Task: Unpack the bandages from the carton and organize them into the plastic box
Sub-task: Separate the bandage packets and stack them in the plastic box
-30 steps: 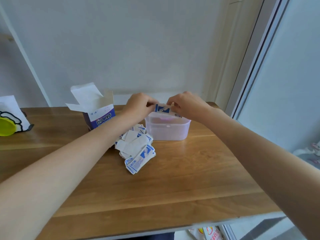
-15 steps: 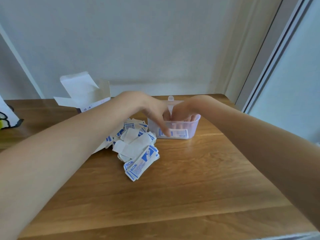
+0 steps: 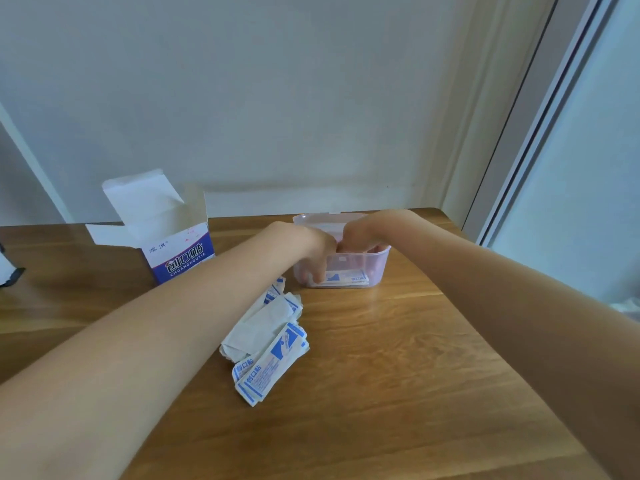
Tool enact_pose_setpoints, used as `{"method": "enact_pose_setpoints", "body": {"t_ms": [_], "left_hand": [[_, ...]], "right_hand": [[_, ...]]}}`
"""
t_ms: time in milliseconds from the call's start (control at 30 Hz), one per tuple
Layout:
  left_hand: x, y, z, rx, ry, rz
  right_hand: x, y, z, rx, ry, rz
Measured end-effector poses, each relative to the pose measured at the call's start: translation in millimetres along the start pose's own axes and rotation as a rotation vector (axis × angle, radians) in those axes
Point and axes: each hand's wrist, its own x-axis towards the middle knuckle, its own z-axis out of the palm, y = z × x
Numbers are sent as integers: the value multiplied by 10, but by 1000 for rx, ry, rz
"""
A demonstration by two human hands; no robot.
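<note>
Both hands have dropped from above the plastic box down into it, carrying a bandage that now lies flat on its floor. From the head camera, the left hand and right hand reach over the rim, fingers curled downward onto the bandage in the box; whether they pinch it or only press it cannot be told. One open carton stands on the bench to the left, one box behind centre, and one loose pile of bandages, too overlapped to count, lies just in front. The step in hand looks like seating a bandage; next would be letting go and fetching another from the pile.
</note>
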Motion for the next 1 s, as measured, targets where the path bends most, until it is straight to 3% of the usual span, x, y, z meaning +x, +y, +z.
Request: {"method": "enact_pose_setpoints", "body": {"t_ms": [333, 500, 600, 767, 900, 1000], "left_hand": [[241, 11, -93, 45, 29, -8], [255, -49, -82, 62, 44, -5], [72, -121, -137, 45, 214, 40], [-535, -328, -20, -210, 564, 116], [-903, -497, 367, -129, 428, 103], [-1034, -513, 668, -215, 356, 98]], "right_hand": [[231, 93, -73, -28, -9, 24], [167, 57, -83, -28, 95, 16], [47, 16, -157, 47, 244, -12], [-420, -231, -102, 153, 635, -245], [-668, -491, 292, 68, 407, -396], [-647, -595, 608, 84, 206, -310]]}}
